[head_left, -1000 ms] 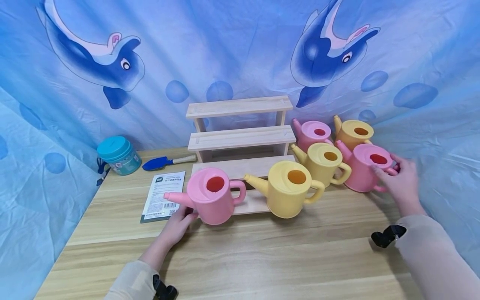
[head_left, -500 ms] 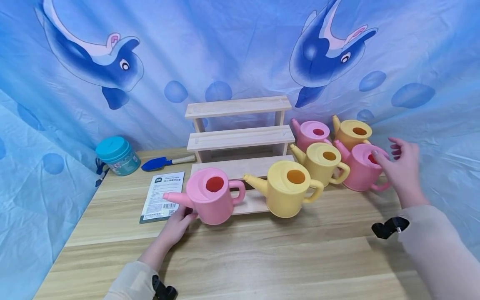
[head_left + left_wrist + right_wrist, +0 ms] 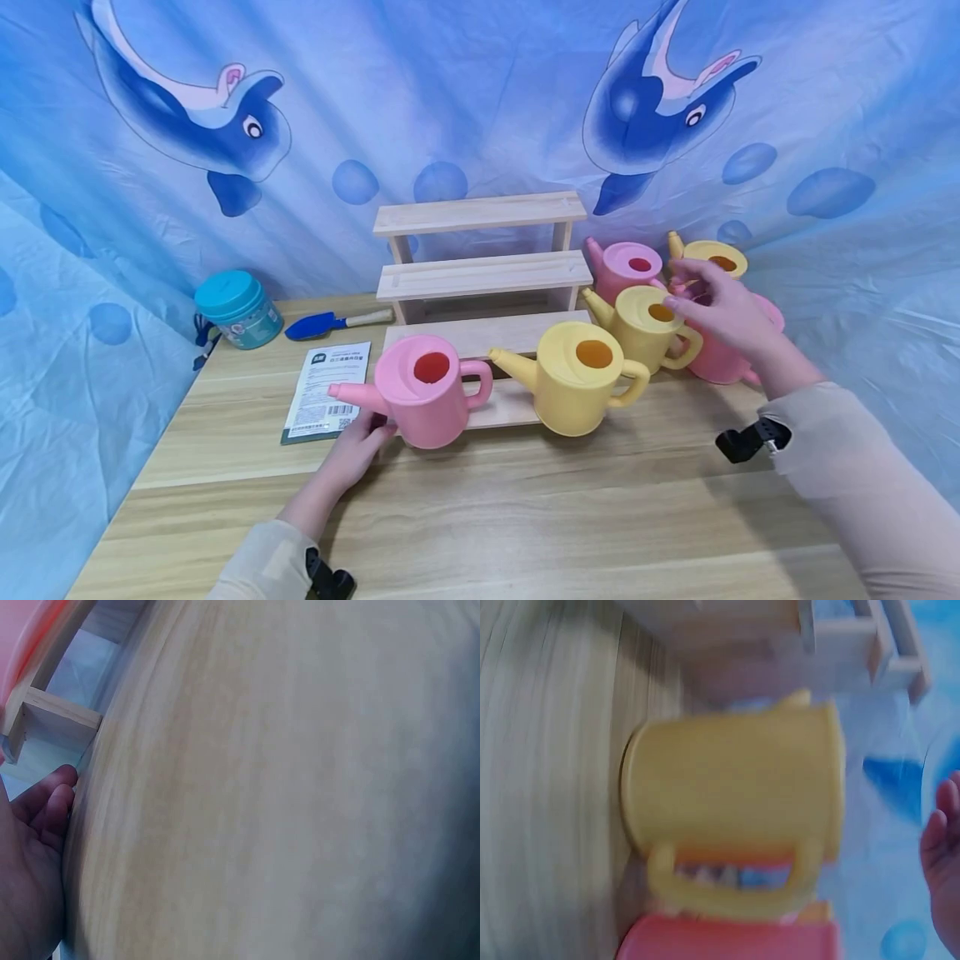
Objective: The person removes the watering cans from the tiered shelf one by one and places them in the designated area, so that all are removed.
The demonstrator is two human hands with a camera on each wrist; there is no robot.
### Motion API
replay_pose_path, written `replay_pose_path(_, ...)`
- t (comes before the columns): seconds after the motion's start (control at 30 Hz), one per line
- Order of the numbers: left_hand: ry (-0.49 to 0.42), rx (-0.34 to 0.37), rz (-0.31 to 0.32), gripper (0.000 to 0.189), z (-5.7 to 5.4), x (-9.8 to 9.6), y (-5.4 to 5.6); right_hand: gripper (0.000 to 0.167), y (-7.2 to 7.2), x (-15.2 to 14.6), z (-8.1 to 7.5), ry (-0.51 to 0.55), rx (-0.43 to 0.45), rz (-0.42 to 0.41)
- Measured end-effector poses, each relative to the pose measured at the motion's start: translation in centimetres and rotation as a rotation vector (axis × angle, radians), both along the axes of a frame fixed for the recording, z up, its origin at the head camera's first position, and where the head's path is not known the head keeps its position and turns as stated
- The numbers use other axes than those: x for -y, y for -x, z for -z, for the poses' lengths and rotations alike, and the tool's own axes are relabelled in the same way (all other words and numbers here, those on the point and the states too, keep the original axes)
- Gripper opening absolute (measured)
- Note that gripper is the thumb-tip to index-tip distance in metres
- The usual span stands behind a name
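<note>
My right hand [image 3: 723,315] hovers over the cluster of watering cans on the right, thumb and fingers apart with nothing between them. Close by its thumb is the front yellow watering can [image 3: 637,337], which fills the middle of the right wrist view. The hand and forearm partly cover a pink watering can [image 3: 716,358] and a rear yellow one [image 3: 716,249]. Another pink can [image 3: 619,279] stands at the back. My left hand [image 3: 358,454] rests low at the left end of the stand, beside a pink watering can [image 3: 427,408]; its fingertips are hidden in the head view.
A stepped wooden stand [image 3: 483,275] occupies the middle; a yellow watering can [image 3: 573,400] is on its lowest step, right of the pink one. Leftward lie a printed packet [image 3: 327,392], a blue trowel [image 3: 318,325] and a teal-lidded jar [image 3: 238,308]. A dolphin-print curtain [image 3: 495,100] hangs behind.
My right hand has let go of the right-hand pink watering can, drawn back, then swung left over the yellow one. The left hand stays in place.
</note>
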State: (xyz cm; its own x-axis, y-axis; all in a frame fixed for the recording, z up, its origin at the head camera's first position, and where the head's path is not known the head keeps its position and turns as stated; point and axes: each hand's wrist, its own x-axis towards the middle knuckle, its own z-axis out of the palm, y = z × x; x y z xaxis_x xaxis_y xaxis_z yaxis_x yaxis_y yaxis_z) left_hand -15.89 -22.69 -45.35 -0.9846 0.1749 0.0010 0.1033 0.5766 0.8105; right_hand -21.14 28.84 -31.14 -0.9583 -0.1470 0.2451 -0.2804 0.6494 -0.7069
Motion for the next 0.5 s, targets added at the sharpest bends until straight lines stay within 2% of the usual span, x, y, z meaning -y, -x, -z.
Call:
replay_pose_path(0.17, 0.004, -0.011, 0.000, 0.049, -0.1, 0.0, 0.1, 0.058, -0.2, 2.6, -0.4, -0.045, 0.053, -0.225)
replay_pose_path(0.27, -0.005, -0.014, 0.007, 0.048, -0.2, 0.0, 0.0, 0.059, -0.3, 3.9, -0.3, -0.063, 0.075, -0.332)
replay_pose_path(0.5, -0.006, 0.007, 0.003, 0.052, -0.3, -0.1, -0.1, 0.072, -0.9, 5.7, -0.3, -0.115, 0.127, -0.435)
